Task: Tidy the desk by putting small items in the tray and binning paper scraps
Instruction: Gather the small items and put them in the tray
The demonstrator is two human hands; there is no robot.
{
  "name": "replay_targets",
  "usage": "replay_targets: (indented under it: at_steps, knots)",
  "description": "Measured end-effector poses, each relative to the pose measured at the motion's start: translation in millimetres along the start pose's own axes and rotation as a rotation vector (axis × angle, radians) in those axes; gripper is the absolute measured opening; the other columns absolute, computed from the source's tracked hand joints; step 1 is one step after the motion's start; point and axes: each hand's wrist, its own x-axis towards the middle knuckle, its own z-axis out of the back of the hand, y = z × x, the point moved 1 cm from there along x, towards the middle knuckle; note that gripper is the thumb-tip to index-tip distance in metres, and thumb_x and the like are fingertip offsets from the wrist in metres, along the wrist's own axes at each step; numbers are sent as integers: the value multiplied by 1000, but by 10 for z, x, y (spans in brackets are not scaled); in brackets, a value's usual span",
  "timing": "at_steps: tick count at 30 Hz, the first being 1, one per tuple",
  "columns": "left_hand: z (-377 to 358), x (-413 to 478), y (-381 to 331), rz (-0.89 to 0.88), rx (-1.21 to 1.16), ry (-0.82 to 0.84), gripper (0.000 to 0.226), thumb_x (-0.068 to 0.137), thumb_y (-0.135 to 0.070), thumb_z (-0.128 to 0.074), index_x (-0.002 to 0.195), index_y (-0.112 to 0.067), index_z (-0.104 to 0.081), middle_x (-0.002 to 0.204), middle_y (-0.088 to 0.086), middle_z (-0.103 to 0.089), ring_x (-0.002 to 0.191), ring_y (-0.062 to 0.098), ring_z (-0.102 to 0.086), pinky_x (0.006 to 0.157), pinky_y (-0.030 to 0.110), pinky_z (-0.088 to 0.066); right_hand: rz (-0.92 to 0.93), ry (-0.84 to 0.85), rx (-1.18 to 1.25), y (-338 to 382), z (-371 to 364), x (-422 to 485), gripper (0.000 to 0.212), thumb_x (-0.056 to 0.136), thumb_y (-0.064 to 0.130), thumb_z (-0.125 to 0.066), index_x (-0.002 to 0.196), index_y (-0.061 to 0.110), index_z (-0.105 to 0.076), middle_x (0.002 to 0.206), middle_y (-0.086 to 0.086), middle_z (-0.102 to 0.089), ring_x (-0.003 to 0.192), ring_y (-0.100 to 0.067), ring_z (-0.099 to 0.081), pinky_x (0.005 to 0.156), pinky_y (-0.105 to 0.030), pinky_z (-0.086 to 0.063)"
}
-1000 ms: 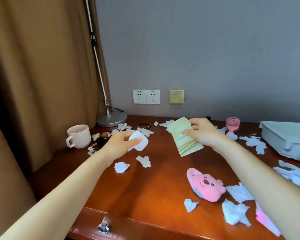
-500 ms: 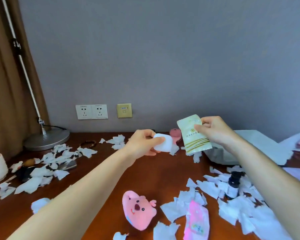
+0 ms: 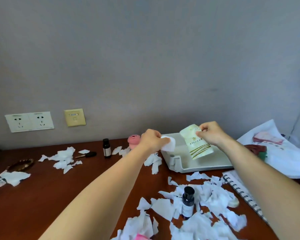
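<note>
A: Packet (image 3: 198,144) and case, where are they?

B: Right hand (image 3: 210,135) pinches the packet's top corner, so it hangs over the tray (image 3: 203,168). Left hand (image 3: 151,141) has its fingers wrapped round the small white case (image 3: 169,146), at the tray's left edge.

A: Handling?

B: Packet looks light, limp and probably slick, so an edge pinch suits it. Case seems hard and smooth, best gripped across its sides. Paper scraps (image 3: 163,207) litter the counter (image 3: 76,187), not yet binned.

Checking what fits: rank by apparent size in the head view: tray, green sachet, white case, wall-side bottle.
1. tray
2. green sachet
3. white case and wall-side bottle: alike, case partly hidden.
</note>
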Motion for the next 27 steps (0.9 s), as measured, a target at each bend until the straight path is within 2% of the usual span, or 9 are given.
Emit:
replay_targets:
  at_steps: [2, 5, 7, 10, 14, 16, 18, 21, 27]
  knots:
    - [-161, 137, -23, 1, 48, 13, 17, 84, -33, -64, 85, -16, -62, 86, 6, -61, 78, 23, -55, 63, 25, -44, -29, 13, -9, -70, -44, 97, 18, 78, 11, -59, 63, 18, -51, 61, -4, -40, 67, -20, -38, 65, -29, -32]
    - [-380, 297, -29, 13, 129, 14, 17, 80, -36, -65, 86, -21, -63, 99, 5, -67, 97, 25, -61, 89, 34, -48, -85, 30, -29, -178, -137, 190, 18, 79, 10, -57, 62, 15, -50, 66, -7, -47, 68, -25, -46, 65, -31, -38]
    - [-505, 359, -32, -7, 253, -10, 19, 83, -38, -60, 92, -22, -65, 98, 2, -67, 100, 21, -57, 103, 39, -33, -128, 31, -49, -254, -197, 231, 9, 81, 12, -57, 73, 7, -58, 81, -11, -61, 85, -34, -61, 76, -35, -48]
    - [-642, 419, -7, 1, 418, 9, 25, 88, -39, -53, 93, -18, -66, 90, 1, -66, 104, 21, -56, 115, 45, -7, -162, 56, -50, -336, -311, 249, 5, 82, 12, -56, 78, 11, -59, 100, -15, -68, 101, -35, -62, 81, -35, -49]
    - [-776, 531, 31, 36, 563, 94, 31, 86, -36, -55, 102, -11, -63, 110, 9, -65, 122, 26, -47, 116, 49, 0, -193, 91, -54, -431, -470, 271, 8, 84, 11, -56, 77, 14, -56, 95, -12, -65, 99, -34, -62, 78, -32, -46]
    - [-824, 558, 26, 45, 635, 151, 34, 86, -34, -56, 110, -10, -59, 123, 12, -58, 131, 28, -37, 116, 50, 0, -207, 106, -75, -468, -527, 282, 6, 86, 12, -57, 90, 11, -61, 108, -12, -64, 104, -32, -59, 86, -32, -45]
    - [-870, 585, 33, 67, 675, 221, 39, 87, -35, -55, 117, -10, -54, 132, 14, -51, 136, 30, -32, 117, 51, -1, -228, 122, -96, -522, -572, 281, 22, 88, 14, -58, 109, 9, -60, 119, -13, -59, 112, -32, -55, 94, -33, -43]
    - [-914, 632, 27, 96, 680, 287, 41, 87, -38, -55, 119, -11, -51, 131, 13, -50, 134, 31, -33, 117, 53, -6, -236, 185, -109, -635, -630, 263, 35, 86, 18, -63, 119, 10, -56, 127, -12, -56, 118, -30, -53, 97, -31, -42]
    - [-936, 685, -15, 102, 762, 350, 49, 82, -47, -64, 115, -13, -52, 123, 10, -56, 123, 31, -43, 110, 49, -20, -233, 271, -87, -781, -634, 223, 34, 81, 19, -69, 113, 11, -58, 104, -5, -55, 92, -21, -52, 70, -25, -40]
